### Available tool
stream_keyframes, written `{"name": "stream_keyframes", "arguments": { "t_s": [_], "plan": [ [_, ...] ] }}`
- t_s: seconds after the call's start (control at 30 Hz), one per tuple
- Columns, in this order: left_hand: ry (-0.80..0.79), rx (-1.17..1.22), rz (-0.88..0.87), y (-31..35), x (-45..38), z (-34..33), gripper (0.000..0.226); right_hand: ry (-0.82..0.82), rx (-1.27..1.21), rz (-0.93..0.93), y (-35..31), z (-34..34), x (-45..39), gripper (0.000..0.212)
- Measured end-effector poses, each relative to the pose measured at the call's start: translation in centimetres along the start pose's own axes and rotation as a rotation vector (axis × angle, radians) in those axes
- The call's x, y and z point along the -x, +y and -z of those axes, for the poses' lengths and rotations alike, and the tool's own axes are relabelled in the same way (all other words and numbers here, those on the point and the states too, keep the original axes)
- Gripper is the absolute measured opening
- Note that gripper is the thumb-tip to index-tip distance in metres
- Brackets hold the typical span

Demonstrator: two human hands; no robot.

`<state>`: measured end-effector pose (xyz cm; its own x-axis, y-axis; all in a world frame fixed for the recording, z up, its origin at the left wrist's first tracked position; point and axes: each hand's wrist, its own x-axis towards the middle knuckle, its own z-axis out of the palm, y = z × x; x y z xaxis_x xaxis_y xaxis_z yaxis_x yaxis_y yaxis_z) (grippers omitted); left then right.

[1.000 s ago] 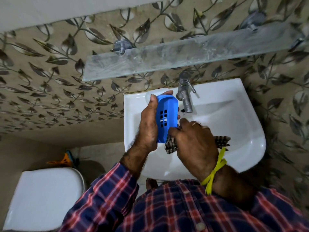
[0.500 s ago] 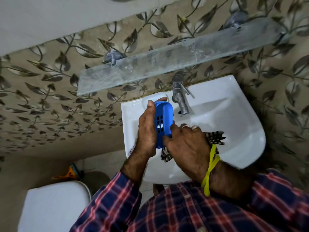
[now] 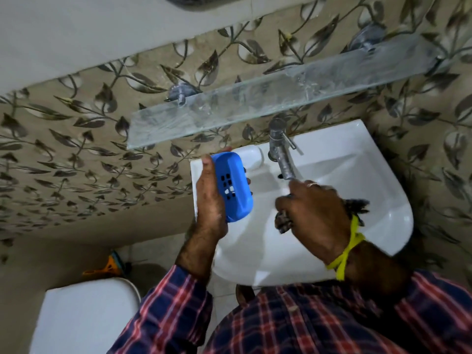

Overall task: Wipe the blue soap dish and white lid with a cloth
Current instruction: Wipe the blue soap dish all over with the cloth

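While the left hand [image 3: 209, 200] clamps the blue soap dish [image 3: 233, 186] above the sink [image 3: 370, 175], the right hand [image 3: 314, 215] grips the checked cloth [image 3: 282, 222] nearby; white lid [image 3: 251, 157] rests beside the tap [image 3: 281, 154].

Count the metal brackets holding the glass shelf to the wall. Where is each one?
2. One bracket sits near the left end of the glass shelf, above the blue soap dish; the other bracket is near the right end, upper right. None seems hidden.
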<state>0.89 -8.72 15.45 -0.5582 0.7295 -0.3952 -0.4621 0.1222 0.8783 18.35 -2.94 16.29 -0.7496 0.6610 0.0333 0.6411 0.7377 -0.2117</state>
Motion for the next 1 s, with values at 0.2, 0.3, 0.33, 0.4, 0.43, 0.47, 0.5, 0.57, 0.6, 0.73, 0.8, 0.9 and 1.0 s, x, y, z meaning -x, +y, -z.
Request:
{"name": "stream_keyframes", "arguments": {
  "t_s": [0.2, 0.3, 0.33, 0.4, 0.43, 0.47, 0.5, 0.57, 0.6, 0.73, 0.8, 0.9, 1.0],
  "plan": [
    [-0.022, -0.033, -0.08, 0.3, 0.5, 0.0, 0.053, 0.14, -0.973, -0.479, 2.7, 1.5, -1.2, 0.041],
    [-0.011, 0.024, -0.062, -0.7, 0.8, -0.8, 0.034, 0.15, -1.138, -0.467, 2.4, 1.5, -1.6, 0.043],
    [0.016, 0.016, -0.074, -1.0, 0.8, -0.9, 0.027, 0.158, -1.144, -0.455, 2.5, 1.2, -1.7, 0.045],
    [0.054, -0.045, -0.115, -1.4, 0.8, -0.8, 0.019, 0.2, -1.058, -0.423, 2.9, 0.6, -1.7, 0.05],
    [0.052, -0.072, -0.134, -1.6, 0.8, -0.7, 0.018, 0.226, -1.004, -0.396, 3.0, 0.5, -1.6, 0.053],
    [0.048, -0.086, -0.148, -1.7, 0.9, -0.7, 0.018, 0.255, -0.964, -0.359, 3.1, 0.4, -1.7, 0.057],
    [0.047, -0.096, -0.16, -1.8, 1.0, -0.6, 0.018, 0.284, -0.925, -0.312, 3.1, 0.4, -1.7, 0.059],
    [0.058, -0.111, -0.195, -2.0, 1.1, -0.4, 0.015, 0.346, -0.84, -0.184, 2.7, 0.6, -1.6, 0.06],
    [0.066, -0.118, -0.217, -2.0, 1.2, -0.5, 0.015, 0.368, -0.803, -0.117, 2.3, 0.7, -1.4, 0.058],
    [0.104, -0.184, -0.304, -1.9, 1.4, -1.3, 0.015, 0.328, -0.434, 0.112, -0.5, -0.3, -0.1, 0.043],
    [0.129, -0.288, -0.391, -2.0, 1.3, -1.5, 0.015, 0.267, -0.134, 0.15, -1.7, -1.6, 0.2, 0.042],
    [0.202, -0.383, -0.483, -1.8, 1.0, -1.6, 0.015, 0.225, 0.154, 0.114, -3.1, -3.3, 0.6, 0.037],
    [0.231, -0.512, -0.602, -1.3, 1.2, -2.0, 0.017, 0.22, 0.046, 0.105, -3.1, -4.2, 1.0, 0.037]
  ]
}}
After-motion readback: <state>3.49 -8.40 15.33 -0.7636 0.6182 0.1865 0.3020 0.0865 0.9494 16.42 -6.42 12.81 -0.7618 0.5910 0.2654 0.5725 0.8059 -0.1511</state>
